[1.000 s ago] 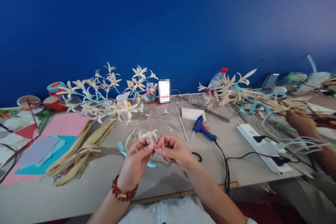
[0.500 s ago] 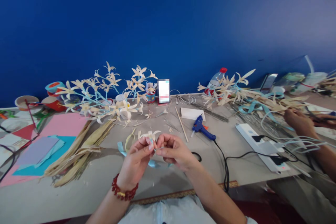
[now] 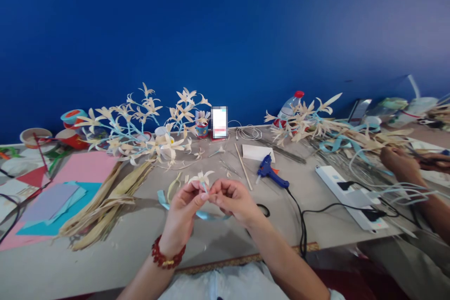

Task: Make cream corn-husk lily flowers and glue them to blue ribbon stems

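My left hand (image 3: 186, 206) is closed in a pinch on the light blue stem of a cream artificial flower (image 3: 202, 177), whose petals stick up beyond the fingertips. Close against it, my right hand (image 3: 234, 201) is closed too, its thumb and fingers pinching a light blue ribbon (image 3: 211, 216) beside the stem. Part of the ribbon curves below both hands, and a loose end shows to their left. The fingers hide the exact spot where ribbon and stem meet. A blue hot glue gun (image 3: 270, 171) lies right of my hands.
Flower branches (image 3: 140, 126) stand at back left, near dried corn husks (image 3: 108, 201) and coloured paper (image 3: 87, 165). A thin stick (image 3: 243, 166), a white power strip (image 3: 351, 197) with cables and a phone (image 3: 219, 122) are around. At right, a co-worker's hands (image 3: 401, 161) hold scissors.
Both hands have shifted slightly, still pinched together. The flower stands a little higher and more upright, and more of the ribbon shows beneath the hands.
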`<state>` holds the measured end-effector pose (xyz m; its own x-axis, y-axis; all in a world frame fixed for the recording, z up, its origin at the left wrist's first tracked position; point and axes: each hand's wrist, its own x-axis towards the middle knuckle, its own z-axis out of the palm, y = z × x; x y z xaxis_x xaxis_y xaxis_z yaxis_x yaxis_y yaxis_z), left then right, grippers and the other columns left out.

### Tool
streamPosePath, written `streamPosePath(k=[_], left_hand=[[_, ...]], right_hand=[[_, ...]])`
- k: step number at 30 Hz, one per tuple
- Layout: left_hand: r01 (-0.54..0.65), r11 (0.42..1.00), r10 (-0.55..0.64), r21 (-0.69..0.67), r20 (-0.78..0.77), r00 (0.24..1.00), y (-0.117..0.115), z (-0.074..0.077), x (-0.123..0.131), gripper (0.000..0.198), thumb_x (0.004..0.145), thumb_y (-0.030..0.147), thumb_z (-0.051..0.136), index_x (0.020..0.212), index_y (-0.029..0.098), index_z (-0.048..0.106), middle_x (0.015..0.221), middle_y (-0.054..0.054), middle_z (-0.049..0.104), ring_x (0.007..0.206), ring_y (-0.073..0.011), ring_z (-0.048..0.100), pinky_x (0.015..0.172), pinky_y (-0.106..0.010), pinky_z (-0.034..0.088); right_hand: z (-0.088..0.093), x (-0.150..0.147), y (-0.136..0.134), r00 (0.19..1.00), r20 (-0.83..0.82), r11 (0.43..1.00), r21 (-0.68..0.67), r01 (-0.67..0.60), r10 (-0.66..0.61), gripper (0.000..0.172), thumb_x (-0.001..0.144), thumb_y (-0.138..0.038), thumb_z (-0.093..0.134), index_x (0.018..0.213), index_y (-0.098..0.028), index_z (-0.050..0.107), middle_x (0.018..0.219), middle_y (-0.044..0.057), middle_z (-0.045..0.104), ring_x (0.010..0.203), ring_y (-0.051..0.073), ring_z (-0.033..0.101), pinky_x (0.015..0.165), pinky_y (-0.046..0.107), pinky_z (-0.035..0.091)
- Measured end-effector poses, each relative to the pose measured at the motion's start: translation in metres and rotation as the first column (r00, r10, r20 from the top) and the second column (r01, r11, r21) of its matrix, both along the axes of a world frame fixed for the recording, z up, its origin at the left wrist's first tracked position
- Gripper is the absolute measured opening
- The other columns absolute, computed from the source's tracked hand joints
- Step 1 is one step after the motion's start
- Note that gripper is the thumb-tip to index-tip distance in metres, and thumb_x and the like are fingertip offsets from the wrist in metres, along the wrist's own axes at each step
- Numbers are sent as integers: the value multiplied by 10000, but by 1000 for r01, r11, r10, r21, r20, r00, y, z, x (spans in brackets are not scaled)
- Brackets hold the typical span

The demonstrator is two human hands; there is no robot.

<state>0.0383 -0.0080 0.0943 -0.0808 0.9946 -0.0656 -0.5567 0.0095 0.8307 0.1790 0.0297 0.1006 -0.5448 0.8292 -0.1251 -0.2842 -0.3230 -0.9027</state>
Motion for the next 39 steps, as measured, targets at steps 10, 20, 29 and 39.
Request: streamPosePath(k=[10, 20, 29, 39], left_hand=[[112, 994, -113, -13, -43, 993, 0, 3, -5, 126, 773, 220, 716, 721, 158, 619, 708, 14, 534, 653, -98, 417, 626, -213, 351], [147, 989, -147, -32, -1, 989, -3, 8, -6, 122, 784, 231, 700, 715, 159, 629, 707, 13, 517, 643, -101, 391, 622, -219, 338], [167, 986, -166, 6, -42, 985, -1, 7, -6, 110, 829, 226, 652, 737, 167, 658, 735, -8, 525, 695, -124, 412, 659, -238, 348], [88, 996, -88, -6, -106, 991, 0, 3, -5, 108, 811, 245, 676, 738, 164, 674, 727, -5, 565, 675, -118, 446, 644, -236, 366]], right_hand=[[-2, 4, 5, 997, -23, 997, -20, -75, 75, 267, 676, -336, 801, 688, -155, 605, 448, -90, 450, 364, 24, 275, 347, 165, 165], [3, 4, 2, 992, -97, 993, -75, -88, 81, 278, 638, -294, 830, 705, -150, 602, 519, -76, 508, 381, 9, 239, 346, 156, 144], [-3, 3, 4, 977, -152, 970, -172, -173, 147, 336, 643, -312, 830, 701, -170, 531, 569, -81, 512, 384, 0, 177, 354, 166, 95], [-4, 2, 3, 997, -44, 996, -61, -65, 63, 336, 637, -370, 825, 661, -169, 556, 473, -108, 391, 371, 12, 216, 353, 170, 124]])
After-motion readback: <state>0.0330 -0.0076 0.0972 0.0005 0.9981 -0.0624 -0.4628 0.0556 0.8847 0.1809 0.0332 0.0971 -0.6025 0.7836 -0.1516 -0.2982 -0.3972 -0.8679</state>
